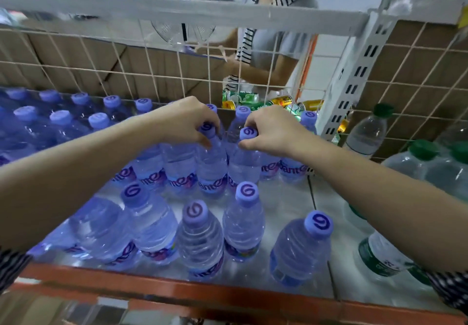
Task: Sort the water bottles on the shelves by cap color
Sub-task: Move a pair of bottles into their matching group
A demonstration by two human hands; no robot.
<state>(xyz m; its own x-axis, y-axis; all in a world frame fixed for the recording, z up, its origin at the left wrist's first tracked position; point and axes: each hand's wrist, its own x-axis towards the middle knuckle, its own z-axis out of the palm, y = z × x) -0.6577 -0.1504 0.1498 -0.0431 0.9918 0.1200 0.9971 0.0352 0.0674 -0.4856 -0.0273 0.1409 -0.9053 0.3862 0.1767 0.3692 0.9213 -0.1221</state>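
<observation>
Your left hand [186, 122] curls its fingers [207, 118] round one purple-capped bottle [212, 165]; your right hand [274, 132] pinches the neighbouring bottle [243, 167], mid-frame on the shelf [286, 203]. They stand crowded: a tilted lift could topple others toward the green-capped bottles [423, 150] at right.

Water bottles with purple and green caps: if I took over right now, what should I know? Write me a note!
Left hand grips the neck of a purple-capped bottle in the middle row.
Right hand pinches the cap of the neighbouring bottle.
Other purple bottles fill the left and middle of the shelf; green-capped bottles stand at the right.
Done: colours look separated in view.
Left: probably placing these two and lining up the loose front bottles.
</observation>
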